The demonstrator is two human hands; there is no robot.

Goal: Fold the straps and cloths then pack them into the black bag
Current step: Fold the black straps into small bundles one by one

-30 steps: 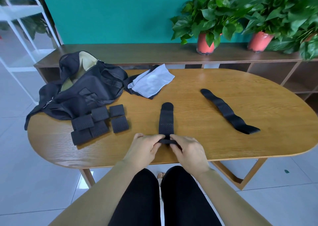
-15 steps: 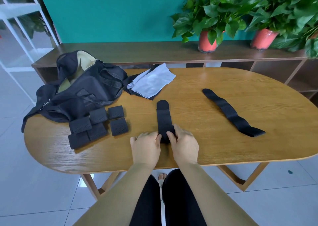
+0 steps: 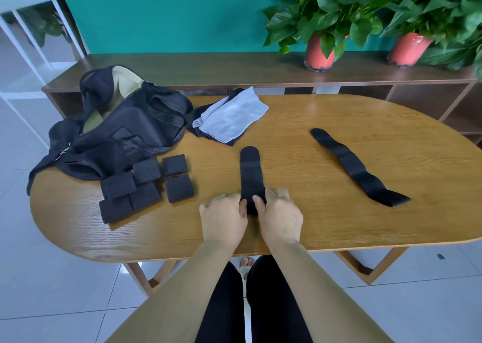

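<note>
A black strap point(image 3: 251, 175) of soft, perforated fabric lies lengthwise on the oval wooden table point(image 3: 326, 228). Its rounded far end points away from the person, and its near end is gathered into a thick fold between the two hands. The left hand point(image 3: 224, 220) rests knuckles up just left of that fold, with its fingers curled down and its thumb pressed against the fold's left edge. The right hand point(image 3: 280, 217) mirrors it, its thumb on the fold and its curled fingers point(image 3: 273, 194) laid over the right edge. Together the hands pinch the near end, while the rest of the strap lies flat and free beyond the fingertips. To the left, several folded straps point(image 3: 146, 183) of the same dotted black fabric sit close together as squat rectangular blocks, some touching. Behind them a slumped bag point(image 3: 125, 139) of matte black cloth gapes open, showing a pale lining. Just right of the bag, a smooth grey cloth point(image 3: 232, 118) lies loosely folded on a dark cloth point(image 3: 196, 114). Well to the right, a second strap point(image 3: 357, 168) lies unfolded in a long wavy diagonal band. Beyond the table, a dark wooden shelf point(image 3: 208, 68) carries two glossy pink-red pots point(image 3: 318, 54) of leafy plants.
</note>
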